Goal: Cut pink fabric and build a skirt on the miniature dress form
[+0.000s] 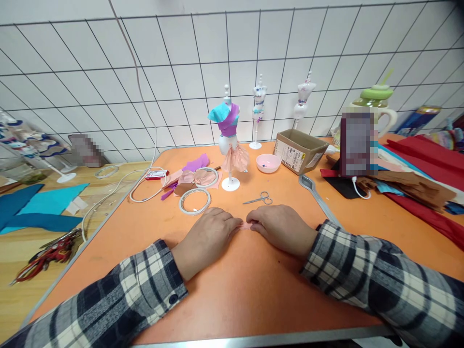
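Between my two hands lies a narrow strip of peach fabric (245,226), flat against the orange tabletop (232,290). My left hand (212,234) has its fingers closed on the strip's left end. At the other end, my right hand (279,224) pinches the fabric with thumb and fingers. Most of the strip is hidden under the fingers. Just beyond them rest small silver scissors (261,198) and a roll of tape (195,201). Further back stands a mini dress form (228,128), wearing a purple and turquoise top and a peach gathered skirt (235,158).
Behind are a pink bowl (268,163), a cardboard box (300,150) and two more dress forms (259,104). Fabric scraps (184,176) and a second tape roll (206,177) lie left. A propped phone (357,145) and fabric pieces (416,186) are right. Red-handled tools (49,256) lie far left.
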### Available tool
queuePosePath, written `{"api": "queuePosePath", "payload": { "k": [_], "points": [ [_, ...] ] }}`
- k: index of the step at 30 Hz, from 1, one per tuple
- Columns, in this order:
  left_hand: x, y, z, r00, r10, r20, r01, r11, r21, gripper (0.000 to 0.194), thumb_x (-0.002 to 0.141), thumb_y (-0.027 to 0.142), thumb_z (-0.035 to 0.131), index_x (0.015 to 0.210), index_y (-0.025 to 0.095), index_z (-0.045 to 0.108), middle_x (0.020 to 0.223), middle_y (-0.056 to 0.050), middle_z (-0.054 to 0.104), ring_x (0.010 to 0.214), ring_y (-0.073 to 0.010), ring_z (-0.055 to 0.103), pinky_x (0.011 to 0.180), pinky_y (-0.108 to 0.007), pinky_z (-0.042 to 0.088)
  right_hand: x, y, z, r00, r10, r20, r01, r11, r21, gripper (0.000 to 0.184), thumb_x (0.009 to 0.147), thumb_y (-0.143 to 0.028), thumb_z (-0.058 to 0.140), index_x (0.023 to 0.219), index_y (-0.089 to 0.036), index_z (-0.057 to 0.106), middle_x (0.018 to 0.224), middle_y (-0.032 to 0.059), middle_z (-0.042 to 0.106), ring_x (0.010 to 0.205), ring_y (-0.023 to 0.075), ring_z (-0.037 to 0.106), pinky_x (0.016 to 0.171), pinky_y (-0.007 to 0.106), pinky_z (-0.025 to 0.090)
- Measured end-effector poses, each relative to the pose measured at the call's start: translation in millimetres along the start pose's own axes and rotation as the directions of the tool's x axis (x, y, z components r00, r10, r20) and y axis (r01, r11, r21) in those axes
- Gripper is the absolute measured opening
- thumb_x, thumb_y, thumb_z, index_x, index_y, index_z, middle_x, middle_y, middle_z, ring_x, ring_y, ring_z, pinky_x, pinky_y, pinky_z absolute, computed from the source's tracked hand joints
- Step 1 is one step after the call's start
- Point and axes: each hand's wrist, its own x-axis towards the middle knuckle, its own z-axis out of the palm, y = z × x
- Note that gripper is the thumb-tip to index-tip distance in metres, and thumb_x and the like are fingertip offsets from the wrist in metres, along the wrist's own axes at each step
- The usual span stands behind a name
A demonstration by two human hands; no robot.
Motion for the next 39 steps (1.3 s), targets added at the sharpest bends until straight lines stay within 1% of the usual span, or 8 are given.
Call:
{"api": "queuePosePath", "payload": {
  "k": [8, 13, 19, 25, 28, 33, 36, 39],
  "points": [
    [2.5, 1.6, -1.7, 1.000, 0.014, 0.015, -0.014, 1.000, 0.002, 0.021, 0.096, 0.020, 0.051, 0.095, 0.018, 0.072, 0.093, -0.006, 0.070, 0.090, -0.0208, 0.060, 0.081, -0.035, 0.045, 1.7, 0.6, 0.3, 1.000, -0.027, 0.009, 0.027, 1.000, 0.010, 0.022, 0.095, -0.025, 0.050, 0.087, -0.022, 0.071, 0.090, 0.0032, 0.067, 0.081, 0.0166, 0.060, 0.068, 0.028, 0.035],
    [2.2, -0.2, -3.1, 0.999, 0.025, 0.027, -0.027, 0.997, 0.068, 0.022, 0.096, 0.022, 0.051, 0.091, 0.019, 0.072, 0.082, -0.004, 0.070, 0.082, -0.0212, 0.060, 0.076, -0.036, 0.043, 0.5, 2.7, -3.1, 0.999, 0.027, 0.034, -0.028, 0.998, 0.047, 0.013, 0.091, -0.027, 0.057, 0.093, -0.023, 0.069, 0.087, 0.0015, 0.070, 0.081, 0.0174, 0.060, 0.065, 0.027, 0.033],
    [2.1, -0.4, -2.7, 0.998, 0.051, 0.023, -0.053, 0.995, 0.086, 0.022, 0.095, 0.022, 0.050, 0.089, 0.019, 0.071, 0.079, -0.004, 0.068, 0.080, -0.0209, 0.058, 0.078, -0.037, 0.042, -1.2, 5.2, -0.6, 1.000, 0.017, 0.019, -0.017, 1.000, -0.008, 0.021, 0.094, -0.024, 0.052, 0.082, -0.022, 0.069, 0.085, 0.0025, 0.064, 0.079, 0.0158, 0.057, 0.065, 0.027, 0.032],
    [2.2, -7.1, -10.7, 0.988, -0.120, -0.102, 0.104, 0.983, -0.151, 0.027, 0.094, 0.030, 0.051, 0.112, 0.019, 0.068, 0.103, -0.009, 0.066, 0.098, -0.0232, 0.058, 0.087, -0.040, 0.045, -4.5, 7.8, 5.0, 0.995, -0.047, -0.084, 0.033, 0.987, -0.156, 0.018, 0.097, -0.021, 0.046, 0.092, -0.019, 0.063, 0.094, 0.0028, 0.060, 0.074, 0.0140, 0.055, 0.057, 0.028, 0.028],
    [4.6, -16.1, -11.0, 0.975, -0.206, -0.082, 0.168, 0.927, -0.334, 0.021, 0.089, 0.035, 0.059, 0.094, 0.019, 0.071, 0.099, -0.007, 0.068, 0.094, -0.0213, 0.061, 0.087, -0.038, 0.047, -5.9, 7.6, 3.5, 0.988, -0.093, -0.120, 0.064, 0.972, -0.227, 0.018, 0.097, -0.017, 0.045, 0.097, -0.020, 0.062, 0.097, 0.0033, 0.060, 0.074, 0.0137, 0.055, 0.054, 0.029, 0.026],
    [7.6, -28.7, -2.2, 0.970, -0.244, -0.006, 0.198, 0.801, -0.566, 0.023, 0.091, 0.027, 0.053, 0.076, 0.017, 0.066, 0.087, -0.004, 0.068, 0.082, -0.0163, 0.063, 0.078, -0.032, 0.050, -6.1, 6.3, 0.6, 0.974, -0.206, -0.091, 0.172, 0.942, -0.287, 0.018, 0.096, -0.014, 0.045, 0.097, -0.019, 0.063, 0.096, 0.0031, 0.060, 0.073, 0.0135, 0.054, 0.053, 0.029, 0.025],
    [5.9, -28.6, -1.6, 0.952, -0.302, -0.051, 0.242, 0.844, -0.479, 0.022, 0.092, 0.028, 0.051, 0.084, 0.017, 0.068, 0.090, -0.005, 0.068, 0.088, -0.0191, 0.062, 0.083, -0.037, 0.048, -6.0, 5.4, -0.3, 0.974, -0.207, -0.091, 0.171, 0.938, -0.300, 0.019, 0.095, -0.012, 0.044, 0.095, -0.018, 0.062, 0.095, 0.0036, 0.060, 0.071, 0.0137, 0.053, 0.052, 0.029, 0.024],
    [1.9, -16.6, -7.3, 0.938, -0.255, -0.234, 0.207, 0.955, -0.211, 0.030, 0.091, 0.038, 0.054, 0.112, 0.022, 0.067, 0.113, -0.009, 0.064, 0.112, -0.0278, 0.053, 0.098, -0.050, 0.037, -6.8, 1.3, -0.3, 0.981, -0.164, -0.103, 0.125, 0.942, -0.313, 0.018, 0.094, -0.011, 0.044, 0.093, -0.018, 0.062, 0.093, 0.0047, 0.060, 0.069, 0.0142, 0.053, 0.051, 0.029, 0.023]
  ]
}}
